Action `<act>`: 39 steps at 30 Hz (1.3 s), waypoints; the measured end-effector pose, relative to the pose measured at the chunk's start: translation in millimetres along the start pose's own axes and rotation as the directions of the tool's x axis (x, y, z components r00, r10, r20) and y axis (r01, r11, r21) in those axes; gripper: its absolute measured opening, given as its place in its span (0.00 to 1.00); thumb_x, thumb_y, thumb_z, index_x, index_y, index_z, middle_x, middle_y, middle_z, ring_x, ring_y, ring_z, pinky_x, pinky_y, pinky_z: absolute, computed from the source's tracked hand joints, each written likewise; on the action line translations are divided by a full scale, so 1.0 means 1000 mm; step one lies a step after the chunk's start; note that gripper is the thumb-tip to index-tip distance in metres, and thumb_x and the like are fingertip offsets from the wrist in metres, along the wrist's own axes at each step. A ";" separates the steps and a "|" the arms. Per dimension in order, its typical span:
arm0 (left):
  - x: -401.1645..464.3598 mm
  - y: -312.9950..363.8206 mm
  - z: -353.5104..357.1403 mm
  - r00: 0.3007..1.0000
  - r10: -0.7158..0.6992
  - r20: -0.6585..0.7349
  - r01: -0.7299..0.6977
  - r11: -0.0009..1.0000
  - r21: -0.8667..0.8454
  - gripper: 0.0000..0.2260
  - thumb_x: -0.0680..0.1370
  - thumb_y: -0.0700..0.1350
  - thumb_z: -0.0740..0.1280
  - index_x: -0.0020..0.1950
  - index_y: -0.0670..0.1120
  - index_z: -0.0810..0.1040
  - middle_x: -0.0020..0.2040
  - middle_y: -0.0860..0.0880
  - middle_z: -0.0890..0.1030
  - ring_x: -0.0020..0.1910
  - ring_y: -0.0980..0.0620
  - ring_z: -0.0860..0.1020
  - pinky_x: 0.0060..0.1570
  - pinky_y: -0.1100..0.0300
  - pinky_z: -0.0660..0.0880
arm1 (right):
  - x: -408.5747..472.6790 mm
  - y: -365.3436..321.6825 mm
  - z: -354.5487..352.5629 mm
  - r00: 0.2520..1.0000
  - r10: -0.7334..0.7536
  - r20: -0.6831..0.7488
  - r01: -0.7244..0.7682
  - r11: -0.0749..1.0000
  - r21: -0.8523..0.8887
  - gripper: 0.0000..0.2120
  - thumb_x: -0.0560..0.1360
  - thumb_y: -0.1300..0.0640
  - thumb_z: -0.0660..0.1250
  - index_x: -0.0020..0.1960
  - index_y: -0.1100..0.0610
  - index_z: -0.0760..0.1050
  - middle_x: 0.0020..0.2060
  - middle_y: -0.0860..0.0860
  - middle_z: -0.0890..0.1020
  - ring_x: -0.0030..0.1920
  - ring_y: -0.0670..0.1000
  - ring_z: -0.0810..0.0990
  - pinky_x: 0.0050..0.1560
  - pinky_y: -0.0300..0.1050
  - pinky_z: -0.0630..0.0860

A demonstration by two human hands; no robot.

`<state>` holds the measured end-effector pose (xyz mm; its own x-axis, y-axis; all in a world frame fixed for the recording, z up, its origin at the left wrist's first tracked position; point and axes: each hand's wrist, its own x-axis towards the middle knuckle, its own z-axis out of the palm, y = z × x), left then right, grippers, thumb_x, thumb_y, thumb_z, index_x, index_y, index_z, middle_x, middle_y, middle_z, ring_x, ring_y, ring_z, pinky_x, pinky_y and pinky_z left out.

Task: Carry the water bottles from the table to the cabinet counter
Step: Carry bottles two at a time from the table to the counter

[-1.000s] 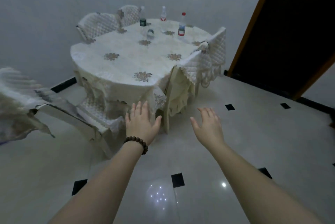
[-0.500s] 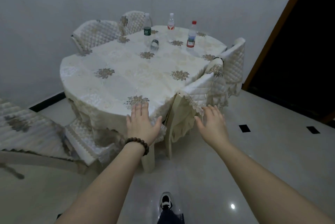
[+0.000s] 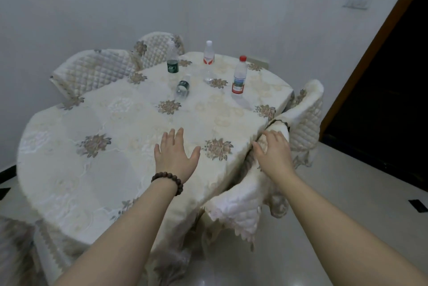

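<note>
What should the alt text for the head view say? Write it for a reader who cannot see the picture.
Two bare, empty hands reach over a round table in a floral cloth: the left hand above the cloth, the right hand over a quilted chair back. At the far side stand three water bottles, with a fourth bottle lying on its side.

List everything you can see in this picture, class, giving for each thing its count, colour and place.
clear plastic water bottles: four on the table's far side; green-labelled upright, white-capped upright, red-capped upright, one lying down
round table with cream floral tablecloth: one, centre
quilted white chair covers: several around the table, one at the near right edge
grey wall: behind the table
wall switch plate: one, white, upper right
dark doorway: right
left hand: open, fingers spread over the table; brown bead bracelet on the wrist
right hand: open, on the near right chair cover
</note>
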<state>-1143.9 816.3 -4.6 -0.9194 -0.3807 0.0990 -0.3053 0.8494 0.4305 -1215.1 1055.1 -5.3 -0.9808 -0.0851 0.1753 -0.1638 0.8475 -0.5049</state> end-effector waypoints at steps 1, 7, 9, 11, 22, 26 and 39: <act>0.013 0.004 0.004 1.000 -0.005 -0.005 0.005 1.000 0.000 0.32 0.79 0.61 0.56 0.78 0.49 0.52 0.79 0.48 0.53 0.78 0.49 0.47 0.75 0.46 0.47 | 0.017 0.004 0.003 1.000 -0.002 0.005 0.002 1.000 0.000 0.24 0.78 0.47 0.59 0.70 0.56 0.66 0.71 0.55 0.67 0.75 0.56 0.57 0.74 0.58 0.55; 0.091 0.029 0.042 0.995 -0.090 -0.051 0.091 0.996 0.018 0.32 0.79 0.60 0.57 0.78 0.48 0.52 0.79 0.47 0.53 0.78 0.48 0.48 0.74 0.45 0.47 | 0.129 0.033 0.023 0.994 -0.108 0.035 0.107 0.994 0.023 0.23 0.78 0.47 0.59 0.69 0.57 0.67 0.70 0.55 0.69 0.73 0.56 0.60 0.73 0.55 0.57; 0.118 0.041 0.059 0.988 -0.140 -0.063 0.142 0.990 0.022 0.32 0.79 0.60 0.57 0.78 0.48 0.52 0.79 0.46 0.53 0.78 0.48 0.48 0.74 0.45 0.47 | 0.172 0.051 0.030 0.989 -0.141 0.043 0.139 0.989 0.043 0.23 0.78 0.49 0.60 0.69 0.59 0.67 0.69 0.56 0.70 0.72 0.57 0.62 0.72 0.55 0.58; 0.144 0.059 0.077 0.978 -0.190 -0.084 0.193 0.981 0.023 0.32 0.79 0.60 0.57 0.78 0.48 0.53 0.79 0.46 0.53 0.78 0.47 0.49 0.74 0.44 0.48 | 0.218 0.071 0.036 0.981 -0.179 0.068 0.176 0.983 0.052 0.23 0.78 0.50 0.61 0.69 0.59 0.68 0.68 0.57 0.71 0.71 0.59 0.63 0.72 0.56 0.58; 0.247 0.156 0.137 0.884 -0.443 -0.149 0.450 0.893 0.022 0.32 0.79 0.60 0.58 0.78 0.48 0.52 0.79 0.46 0.53 0.78 0.48 0.49 0.74 0.45 0.49 | 0.403 0.124 0.052 0.901 -0.279 0.332 0.239 0.958 0.158 0.25 0.79 0.48 0.59 0.73 0.56 0.63 0.73 0.53 0.65 0.75 0.55 0.57 0.74 0.53 0.57; 0.264 0.160 0.141 0.849 -0.497 -0.181 0.509 0.860 0.029 0.33 0.78 0.60 0.58 0.78 0.48 0.52 0.79 0.46 0.53 0.78 0.48 0.49 0.74 0.45 0.49 | 0.438 0.121 0.063 0.874 -0.321 0.364 0.242 0.939 0.246 0.27 0.77 0.48 0.63 0.73 0.57 0.62 0.72 0.55 0.66 0.73 0.55 0.60 0.73 0.53 0.61; 0.342 0.130 0.159 0.840 -0.478 -0.256 0.494 0.870 -0.005 0.33 0.77 0.58 0.62 0.77 0.44 0.57 0.76 0.43 0.60 0.76 0.46 0.54 0.73 0.47 0.52 | 0.508 0.066 0.118 0.887 -0.147 0.438 -0.149 0.807 0.571 0.51 0.67 0.52 0.77 0.78 0.51 0.47 0.76 0.51 0.58 0.75 0.54 0.59 0.70 0.49 0.61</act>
<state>-1536.9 854.5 -57.3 -0.5627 -0.8197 0.1070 -0.7180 0.5489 0.4280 -1736.2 1006.6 -49.1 -0.8922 -0.4291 -0.1407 -0.0467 0.3975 -0.9164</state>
